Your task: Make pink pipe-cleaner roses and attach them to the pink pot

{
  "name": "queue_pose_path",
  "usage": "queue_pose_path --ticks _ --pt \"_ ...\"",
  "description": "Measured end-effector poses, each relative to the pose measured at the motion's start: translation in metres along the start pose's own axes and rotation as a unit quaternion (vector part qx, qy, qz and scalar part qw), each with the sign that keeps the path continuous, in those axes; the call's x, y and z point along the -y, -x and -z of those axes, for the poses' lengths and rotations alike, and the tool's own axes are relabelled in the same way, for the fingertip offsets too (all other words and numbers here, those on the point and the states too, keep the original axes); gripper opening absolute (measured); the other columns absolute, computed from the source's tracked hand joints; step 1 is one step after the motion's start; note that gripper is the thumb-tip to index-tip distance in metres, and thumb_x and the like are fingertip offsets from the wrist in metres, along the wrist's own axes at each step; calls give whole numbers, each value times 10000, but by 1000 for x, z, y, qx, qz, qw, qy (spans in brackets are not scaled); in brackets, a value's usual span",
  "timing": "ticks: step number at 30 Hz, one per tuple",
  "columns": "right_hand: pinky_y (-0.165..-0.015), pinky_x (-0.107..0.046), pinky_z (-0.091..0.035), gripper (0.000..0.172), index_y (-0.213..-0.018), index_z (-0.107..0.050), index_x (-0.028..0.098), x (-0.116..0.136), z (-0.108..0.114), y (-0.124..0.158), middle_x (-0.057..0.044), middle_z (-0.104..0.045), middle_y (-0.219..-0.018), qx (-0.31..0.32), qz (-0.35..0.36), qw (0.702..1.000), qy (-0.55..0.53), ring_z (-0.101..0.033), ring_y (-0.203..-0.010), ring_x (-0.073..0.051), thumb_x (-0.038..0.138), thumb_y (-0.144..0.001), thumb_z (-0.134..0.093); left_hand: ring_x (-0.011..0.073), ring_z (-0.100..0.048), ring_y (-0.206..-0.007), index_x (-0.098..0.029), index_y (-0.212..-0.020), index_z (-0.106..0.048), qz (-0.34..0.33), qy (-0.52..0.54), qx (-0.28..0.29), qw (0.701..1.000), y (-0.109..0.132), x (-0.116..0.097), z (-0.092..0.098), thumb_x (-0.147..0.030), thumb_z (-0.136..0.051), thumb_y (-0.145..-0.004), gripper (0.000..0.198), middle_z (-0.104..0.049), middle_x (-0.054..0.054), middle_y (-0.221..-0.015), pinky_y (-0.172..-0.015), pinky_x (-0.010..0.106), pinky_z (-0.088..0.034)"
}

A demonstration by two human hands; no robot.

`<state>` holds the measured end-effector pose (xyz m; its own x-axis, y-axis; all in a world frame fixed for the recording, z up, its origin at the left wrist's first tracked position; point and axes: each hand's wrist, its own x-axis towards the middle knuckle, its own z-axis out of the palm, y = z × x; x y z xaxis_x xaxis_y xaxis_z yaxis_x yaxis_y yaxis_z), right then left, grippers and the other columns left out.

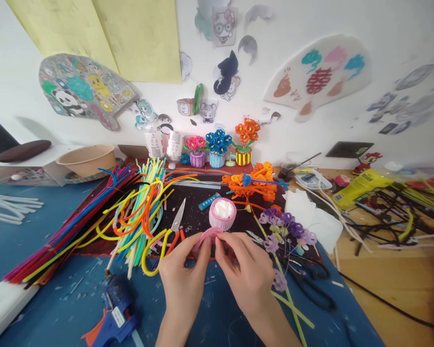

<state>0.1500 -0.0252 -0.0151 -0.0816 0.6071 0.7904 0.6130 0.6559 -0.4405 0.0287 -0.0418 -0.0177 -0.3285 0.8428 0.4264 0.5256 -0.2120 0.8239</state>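
Observation:
A short pink fuzzy strip, which looks like pipe cleaner, is bent in an arc between my fingertips. My left hand pinches its left part, and my right hand pinches the other end with thumb and forefinger. Just beyond them stands a small pink pot with white filling. Left of the pot lie scissors with red handles, partly under yellow pipe cleaners. Purple pipe-cleaner flowers rest to the right of my right hand.
Bundled pipe cleaners spread over the left. A blue glue gun lies at the front left, black scissors at the right. Orange flowers lie behind the pot. Potted blue flowers stand along the wall.

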Motion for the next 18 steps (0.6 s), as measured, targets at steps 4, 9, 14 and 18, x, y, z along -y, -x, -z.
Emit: queue_pose_path --ticks 4,9,14,18 --pt "-574 -244 -485 130 -915 -664 147 -2 -1 2 -55 -702 -756 18 15 1000 13 -628 -569 -126 111 -974 -554 89 -615 -498 -168 -848 -769 -40 -22 -3 999 0 0 -1 -202 -675 -839 100 -727 -22 -645 -518 159 -519" --pt "-596 -258 -476 140 -934 -660 131 -4 -2 3 -66 -696 -753 31 28 998 37 -651 -607 -145 98 -983 -533 76 -614 -509 -151 -870 -740 -112 -53 -3 992 0 -1 -1 -158 -651 -868 90 -720 -19 -665 -525 141 -507" --pt "-557 -277 -438 144 -920 -650 115 -5 0 0 -65 -674 -702 37 52 995 78 -631 -581 -158 89 -983 -523 80 -649 -559 -143 -913 -725 -172 -72 -5 983 -1 -1 -3 -118 -634 -883 98 -740 2 -734 -553 136 -509" --pt "-539 -280 -431 177 -885 -628 120 -5 2 -1 -64 -658 -680 42 75 993 83 -608 -554 -159 63 -982 -491 95 -689 -619 -137 -911 -718 -196 -76 -12 978 -1 -1 -5 -106 -629 -884 98 -755 19 -771 -598 140 -525"
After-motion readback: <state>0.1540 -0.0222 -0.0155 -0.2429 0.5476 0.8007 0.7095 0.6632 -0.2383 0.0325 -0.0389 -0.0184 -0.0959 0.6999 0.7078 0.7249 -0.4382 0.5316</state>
